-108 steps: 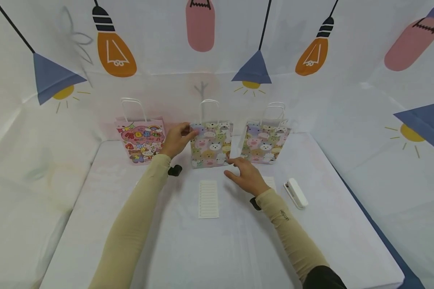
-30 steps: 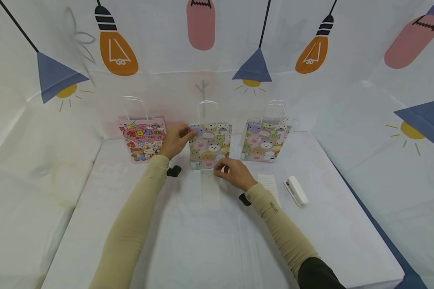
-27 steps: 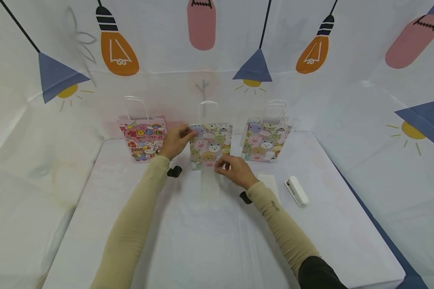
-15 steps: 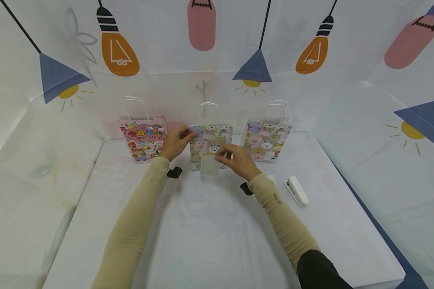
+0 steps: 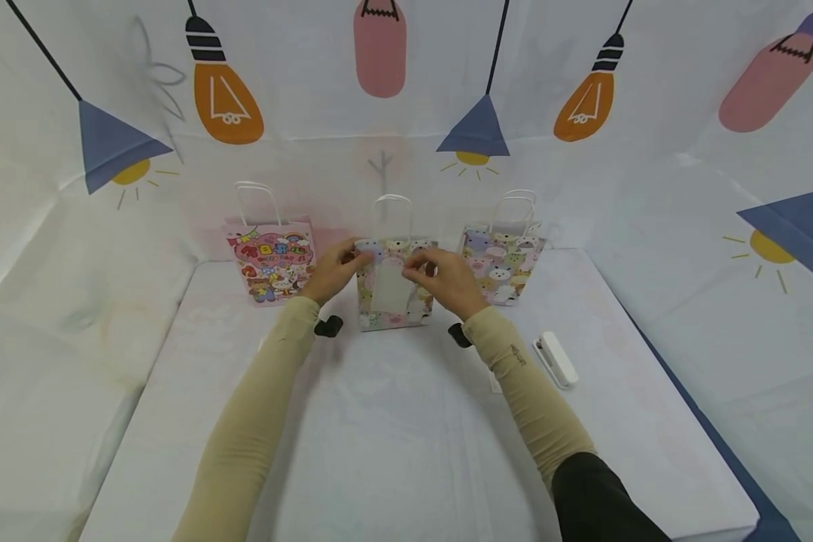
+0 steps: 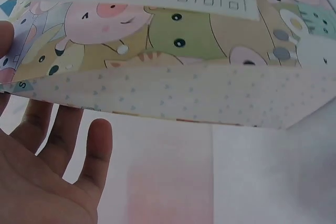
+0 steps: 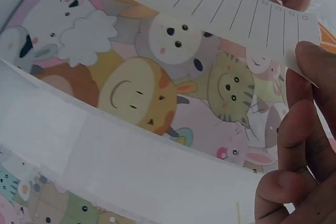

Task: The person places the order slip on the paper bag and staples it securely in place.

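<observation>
In the head view, a paper gift bag (image 5: 396, 321) with cartoon animals and white handles stands mid-row at the back of the table. My left hand (image 5: 332, 272) pinches its upper left edge; the left wrist view shows the thumb in front and the other fingers (image 6: 98, 137) behind. With thumb and index finger, my right hand (image 5: 449, 284) pinches a narrow white checklist card (image 5: 390, 290) by its upper right corner. The card overlaps the bag's front panel, and its printed lines and small boxes show in the right wrist view.
A pink cartoon gift bag (image 5: 271, 263) stands to the left, and another animal-print bag (image 5: 500, 260) to the right. A white stapler (image 5: 555, 360) lies right of my right forearm. Beneath that sleeve peeks a bit of white paper (image 5: 495, 385).
The card lay on the table before the middle bag; my right hand has taken it and raised it up against the bag's front. My left hand has kept its hold on the bag.
</observation>
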`<state>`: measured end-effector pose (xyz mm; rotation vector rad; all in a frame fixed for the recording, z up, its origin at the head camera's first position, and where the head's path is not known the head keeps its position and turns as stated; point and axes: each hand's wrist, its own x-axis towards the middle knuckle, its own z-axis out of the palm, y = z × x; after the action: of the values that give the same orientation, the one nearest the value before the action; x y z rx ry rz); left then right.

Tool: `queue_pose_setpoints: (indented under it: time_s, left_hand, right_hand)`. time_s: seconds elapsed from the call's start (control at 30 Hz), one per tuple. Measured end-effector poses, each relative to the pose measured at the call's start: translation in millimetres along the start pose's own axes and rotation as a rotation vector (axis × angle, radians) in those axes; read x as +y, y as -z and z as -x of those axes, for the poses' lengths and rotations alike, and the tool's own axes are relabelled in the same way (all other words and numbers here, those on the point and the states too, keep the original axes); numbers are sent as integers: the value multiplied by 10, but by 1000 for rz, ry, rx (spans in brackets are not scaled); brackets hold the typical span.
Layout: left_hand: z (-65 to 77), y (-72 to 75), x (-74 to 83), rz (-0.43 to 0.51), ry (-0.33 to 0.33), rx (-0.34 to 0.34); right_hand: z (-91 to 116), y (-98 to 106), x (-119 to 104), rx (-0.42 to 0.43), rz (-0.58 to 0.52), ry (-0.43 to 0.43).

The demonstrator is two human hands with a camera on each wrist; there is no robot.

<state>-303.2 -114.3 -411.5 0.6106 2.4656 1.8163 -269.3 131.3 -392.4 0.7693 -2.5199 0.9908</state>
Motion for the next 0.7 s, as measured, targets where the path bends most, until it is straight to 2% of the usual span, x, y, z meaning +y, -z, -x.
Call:
queue_pose_setpoints:
  time_s: [0.17, 0.27, 0.5, 0.6, 0.7]
  left_hand:
    - [67, -2, 185, 124, 1, -61]
    - [56, -7, 197, 173, -12, -78]
    - [-55, -52, -49, 243, -4, -90]
    - [-81, -87, -99, 212, -13, -93]
    - [-102, -126, -113, 184, -15, -61]
  right_hand:
    - [-84, 25, -42, 30, 42, -9]
    - [-120, 27, -53, 67, 93, 0]
    - [-140, 1, -57, 149, 175, 50]
    - [-144, -7, -56, 159, 193, 52]
    - [-151, -11, -54, 159, 203, 44]
